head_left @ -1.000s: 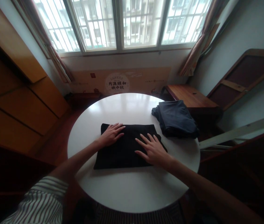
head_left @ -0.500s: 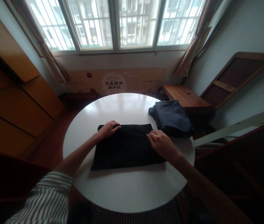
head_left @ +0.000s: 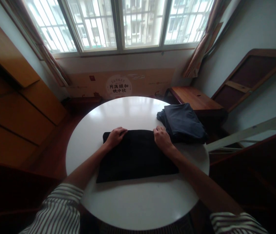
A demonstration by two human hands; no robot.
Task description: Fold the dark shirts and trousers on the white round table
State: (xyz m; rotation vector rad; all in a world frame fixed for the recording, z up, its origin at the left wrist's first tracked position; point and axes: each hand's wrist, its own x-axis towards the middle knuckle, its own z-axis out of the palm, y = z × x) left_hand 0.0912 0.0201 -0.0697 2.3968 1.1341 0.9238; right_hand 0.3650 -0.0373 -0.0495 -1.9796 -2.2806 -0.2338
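A black folded garment point(head_left: 135, 157) lies flat on the white round table point(head_left: 138, 201); its exact kind does not show. My left hand point(head_left: 116, 136) pinches its far edge left of the middle, fingers closed on the cloth. At the far right corner of the same edge, my right hand point(head_left: 161, 136) is closed with the fingertips gripping the fabric. Just beyond my right hand sits a pile of folded dark blue-grey clothes point(head_left: 183, 122), partly over the table's right side.
Behind the table, a low wooden table point(head_left: 189, 97) stands at the right, beside a leaning wood-framed panel point(head_left: 247, 74). Wooden cabinets point(head_left: 20, 113) line the left. A printed banner point(head_left: 143, 84) runs under the barred window point(head_left: 140, 22). A pale bar point(head_left: 245, 133) slants at the right.
My right hand has moved up and slightly left to the far edge and closed there. My left hand has shifted slightly right, now pinching the edge. The view has shifted a little.
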